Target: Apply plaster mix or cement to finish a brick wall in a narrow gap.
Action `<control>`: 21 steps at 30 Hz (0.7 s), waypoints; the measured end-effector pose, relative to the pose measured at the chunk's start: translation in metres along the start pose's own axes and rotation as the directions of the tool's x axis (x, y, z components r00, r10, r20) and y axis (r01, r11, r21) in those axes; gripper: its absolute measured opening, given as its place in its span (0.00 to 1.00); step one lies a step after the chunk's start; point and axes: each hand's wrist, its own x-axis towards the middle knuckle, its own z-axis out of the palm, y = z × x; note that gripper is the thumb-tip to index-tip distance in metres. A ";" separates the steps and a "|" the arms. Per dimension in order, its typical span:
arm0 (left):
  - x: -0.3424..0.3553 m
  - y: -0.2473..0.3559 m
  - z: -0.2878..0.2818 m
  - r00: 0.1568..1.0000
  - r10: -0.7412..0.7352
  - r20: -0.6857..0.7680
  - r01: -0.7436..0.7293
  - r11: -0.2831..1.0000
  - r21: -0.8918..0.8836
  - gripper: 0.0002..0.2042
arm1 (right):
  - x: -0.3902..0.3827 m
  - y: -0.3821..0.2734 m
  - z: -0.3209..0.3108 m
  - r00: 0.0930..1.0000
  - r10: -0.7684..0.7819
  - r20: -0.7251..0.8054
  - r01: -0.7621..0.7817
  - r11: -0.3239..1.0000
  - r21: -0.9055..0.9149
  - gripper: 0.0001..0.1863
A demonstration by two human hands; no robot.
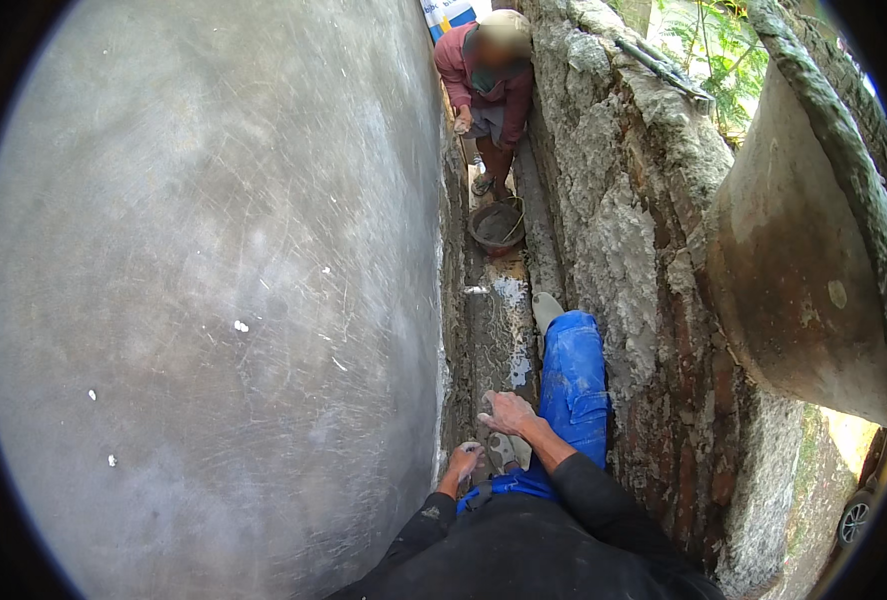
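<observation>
Listing left to right by the bucket [496, 250] of grey mix [497, 222]: smooth grey wall [214, 250], left of the bucket; left hand [467, 460], nearer than the bucket, fingers bent, hold cannot be told; narrow channel floor [489, 340], spattered, running nearer from the bucket; right hand [511, 412], also nearer than the bucket, loosely spread, nothing seen held; rough wall [614, 200], right of the bucket. Likely hazards: a slip, caused by spattered, cramped footing; a toppled bucket, caused by a misstep of the co-worker [514, 95] just beyond the bucket.
</observation>
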 end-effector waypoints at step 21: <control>0.004 0.005 0.000 1.000 -0.028 0.007 0.027 0.999 0.018 0.15 | 0.005 0.007 0.008 1.000 -0.012 -0.015 0.013 1.000 0.015 0.27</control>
